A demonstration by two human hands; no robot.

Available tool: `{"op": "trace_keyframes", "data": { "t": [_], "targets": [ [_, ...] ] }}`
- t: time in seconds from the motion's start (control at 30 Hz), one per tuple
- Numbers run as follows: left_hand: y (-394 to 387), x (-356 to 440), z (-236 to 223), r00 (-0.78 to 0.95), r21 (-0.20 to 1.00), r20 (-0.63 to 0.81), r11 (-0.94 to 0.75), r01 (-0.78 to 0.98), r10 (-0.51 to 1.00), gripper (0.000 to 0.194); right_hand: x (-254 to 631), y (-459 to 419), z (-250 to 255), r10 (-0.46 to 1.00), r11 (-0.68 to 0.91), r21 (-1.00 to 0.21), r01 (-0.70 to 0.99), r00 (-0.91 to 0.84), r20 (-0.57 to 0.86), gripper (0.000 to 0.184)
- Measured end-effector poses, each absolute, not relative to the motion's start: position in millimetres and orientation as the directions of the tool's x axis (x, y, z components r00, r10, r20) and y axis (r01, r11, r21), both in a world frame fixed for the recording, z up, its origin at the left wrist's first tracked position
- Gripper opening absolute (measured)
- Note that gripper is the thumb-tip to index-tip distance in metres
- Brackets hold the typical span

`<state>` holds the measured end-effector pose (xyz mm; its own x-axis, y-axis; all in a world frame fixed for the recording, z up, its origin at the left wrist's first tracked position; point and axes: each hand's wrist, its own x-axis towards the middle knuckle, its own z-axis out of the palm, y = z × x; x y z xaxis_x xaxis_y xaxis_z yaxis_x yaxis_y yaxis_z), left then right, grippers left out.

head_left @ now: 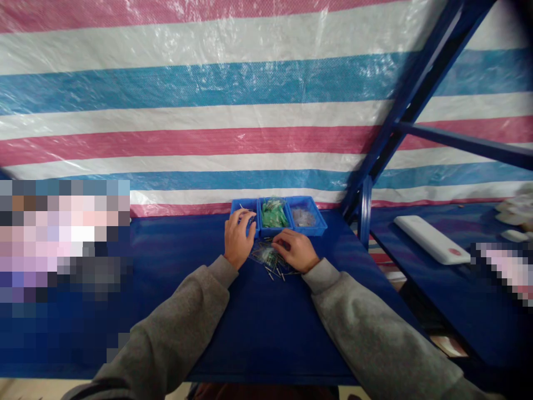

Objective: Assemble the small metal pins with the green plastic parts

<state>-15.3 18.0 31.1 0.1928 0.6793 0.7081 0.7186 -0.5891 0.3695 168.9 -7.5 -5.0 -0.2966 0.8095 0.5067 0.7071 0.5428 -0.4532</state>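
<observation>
My left hand (239, 236) is at the front of the left blue bin (235, 204), fingers apart and slightly curled, with nothing visible in them. Its fingers cover much of that bin, where a few thin sticks show. My right hand (297, 251) is closed in a pinch at the right side of a loose pile of thin, stick-like pieces (270, 258), some dark, some shiny. What the pinch holds, if anything, is too small to make out. Behind the pile, the middle bin holds green packets (272, 214), and the right bin holds small clear pieces (303, 217).
The bins stand on a blue table (266, 328) against a striped plastic sheet (233, 139). A blue metal frame (364, 205) rises at the right. Beyond a gap, a white power bank-like block (433, 239) lies on another blue table. Blurred areas hide things at both sides.
</observation>
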Motion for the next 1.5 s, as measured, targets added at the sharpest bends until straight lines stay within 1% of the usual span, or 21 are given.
{"op": "trace_keyframes", "data": {
  "t": [0.07, 0.13, 0.23, 0.37, 0.57, 0.73, 0.9, 1.0, 1.1, 1.17, 1.23, 1.3, 1.37, 1.43, 1.5],
  "targets": [
    [10, -9, 22, 0.250, 0.418, 0.685, -0.650, 0.634, 0.684, 0.017, 167, -9, -6, 0.794, 0.578, -0.418, 0.701, -0.365, 0.486, 0.013],
    [3, -6, 13, 0.263, 0.450, 0.691, -0.686, 0.572, 0.673, 0.019, 163, -10, -8, 0.769, 0.613, -0.381, 0.692, -0.412, 0.490, 0.019],
    [-1, -4, 6, 0.190, 0.514, 0.720, -0.697, 0.500, 0.667, 0.020, 160, -10, -11, 0.732, 0.661, -0.324, 0.676, -0.488, 0.475, 0.025],
    [2, -6, 6, 0.113, 0.591, 0.688, -0.644, 0.486, 0.717, 0.016, 158, -8, -15, 0.704, 0.696, -0.295, 0.654, -0.542, 0.459, 0.019],
    [5, -6, 4, 0.112, 0.628, 0.669, -0.639, 0.445, 0.735, 0.015, 155, -9, -14, 0.737, 0.652, -0.261, 0.712, -0.514, 0.438, 0.016],
    [6, -7, 3, 0.103, 0.647, 0.659, -0.631, 0.429, 0.745, 0.015, 154, -9, -10, 0.703, 0.682, -0.207, 0.701, -0.552, 0.448, 0.023],
    [6, -7, 4, 0.092, 0.659, 0.657, -0.630, 0.412, 0.748, 0.016, 153, -8, -11, 0.693, 0.690, -0.174, 0.702, -0.572, 0.439, 0.020],
    [4, -7, 6, 0.072, 0.663, 0.664, -0.631, 0.402, 0.744, 0.017, 152, -8, -16, 0.710, 0.674, -0.227, 0.703, -0.533, 0.460, 0.020],
    [3, -8, 6, 0.028, 0.676, 0.669, -0.624, 0.391, 0.743, 0.017, 152, -8, -19, 0.739, 0.644, -0.327, 0.692, -0.452, 0.499, 0.019],
    [3, -8, 7, -0.003, 0.693, 0.664, -0.614, 0.379, 0.747, 0.017, 153, -8, -17, 0.760, 0.607, -0.398, 0.688, -0.356, 0.544, 0.020],
    [3, -8, 7, -0.005, 0.709, 0.651, -0.605, 0.361, 0.759, 0.017, 156, -8, -13, 0.775, 0.556, -0.468, 0.687, -0.224, 0.591, 0.022],
    [3, -7, 8, 0.032, 0.717, 0.635, -0.604, 0.348, 0.772, 0.019, 159, -10, -9, 0.777, 0.506, -0.529, 0.681, -0.093, 0.623, 0.023],
    [3, -6, 8, 0.099, 0.715, 0.620, -0.612, 0.337, 0.779, 0.022, 161, -11, -5, 0.781, 0.466, -0.586, 0.663, 0.004, 0.625, 0.024],
    [2, -5, 8, 0.168, 0.715, 0.598, -0.616, 0.330, 0.784, 0.025, 161, -13, -2, 0.782, 0.457, -0.626, 0.632, 0.050, 0.621, 0.025],
    [2, -4, 6, 0.221, 0.718, 0.574, -0.615, 0.327, 0.788, 0.025, 160, -15, -2, 0.777, 0.473, -0.643, 0.603, 0.060, 0.627, 0.026]
  ]
}}
